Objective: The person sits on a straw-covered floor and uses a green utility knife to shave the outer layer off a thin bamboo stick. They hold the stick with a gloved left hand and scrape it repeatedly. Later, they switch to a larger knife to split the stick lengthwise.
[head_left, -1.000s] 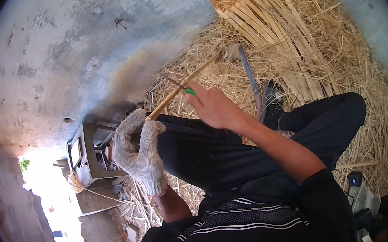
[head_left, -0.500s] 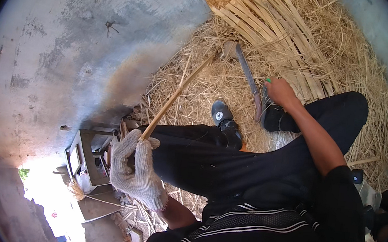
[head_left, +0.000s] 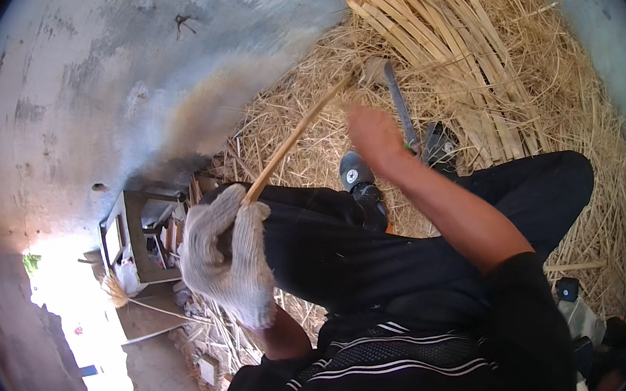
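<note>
Right hand (head_left: 374,137) has swung left from the shoe (head_left: 440,150) toward the strip (head_left: 289,143); blurred, can't tell its grip. Gloved left hand (head_left: 224,282) pinches the strip's near end, strip slanting over straw (head_left: 315,161). I'd keep that pinch firm.

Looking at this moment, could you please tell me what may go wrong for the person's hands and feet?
The bare right hand is blurred and has no glove, so a rough edge of the narrow strip might scratch it.

The long blade lies uncovered on the straw, close to a dark shoe; a shifting foot could knock it.

The gloved left hand grips the strip only near one end, so it might twist.
</note>
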The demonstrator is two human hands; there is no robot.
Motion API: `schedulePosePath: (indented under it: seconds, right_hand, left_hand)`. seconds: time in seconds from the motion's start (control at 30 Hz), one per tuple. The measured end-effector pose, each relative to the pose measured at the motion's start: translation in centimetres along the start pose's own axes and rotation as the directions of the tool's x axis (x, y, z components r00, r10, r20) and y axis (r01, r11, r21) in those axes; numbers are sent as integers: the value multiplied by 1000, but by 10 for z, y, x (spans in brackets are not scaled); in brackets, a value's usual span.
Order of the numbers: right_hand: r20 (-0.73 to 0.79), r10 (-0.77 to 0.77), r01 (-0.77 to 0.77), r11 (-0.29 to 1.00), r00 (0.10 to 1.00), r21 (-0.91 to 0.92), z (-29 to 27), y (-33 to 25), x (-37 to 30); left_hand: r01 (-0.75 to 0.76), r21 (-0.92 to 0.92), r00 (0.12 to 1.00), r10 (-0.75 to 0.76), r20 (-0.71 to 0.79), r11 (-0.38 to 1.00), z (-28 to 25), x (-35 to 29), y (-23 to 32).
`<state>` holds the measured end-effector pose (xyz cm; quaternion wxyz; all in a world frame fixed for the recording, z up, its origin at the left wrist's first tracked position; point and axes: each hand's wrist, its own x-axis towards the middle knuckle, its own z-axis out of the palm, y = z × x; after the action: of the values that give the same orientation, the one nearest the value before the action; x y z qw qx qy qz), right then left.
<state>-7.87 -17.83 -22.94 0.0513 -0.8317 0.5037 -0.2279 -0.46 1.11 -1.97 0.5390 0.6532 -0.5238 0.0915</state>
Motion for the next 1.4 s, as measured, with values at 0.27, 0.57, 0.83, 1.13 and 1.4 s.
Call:
schedulePosePath:
  seconds: [0.27, 0.57, 0.83, 1.13, 1.4]
  right_hand:
    - [354, 255, -359, 894, 900, 267, -59, 85, -35]
    - [418, 96, -415, 443, 903, 795, -109, -39, 1]
    - [492, 112, -496, 368, 863, 786, -84, -53, 23]
    - [219, 572, -474, 344, 790, 811, -60, -8, 54]
    - [114, -153, -4, 581, 982, 814, -189, -55, -27]
  left_hand:
    - [68, -159, 997, -74, -31, 985, -18, 0, -20]
    - [139, -156, 988, -126, 91, 978, -14, 0, -11]
    - [93, -159, 991, -75, 115, 983, -19, 0, -17]
    - [86, -177, 986, -58, 158, 980, -18, -7, -15]
    - [160, -116, 986, -165, -35, 980, -21, -9, -25]
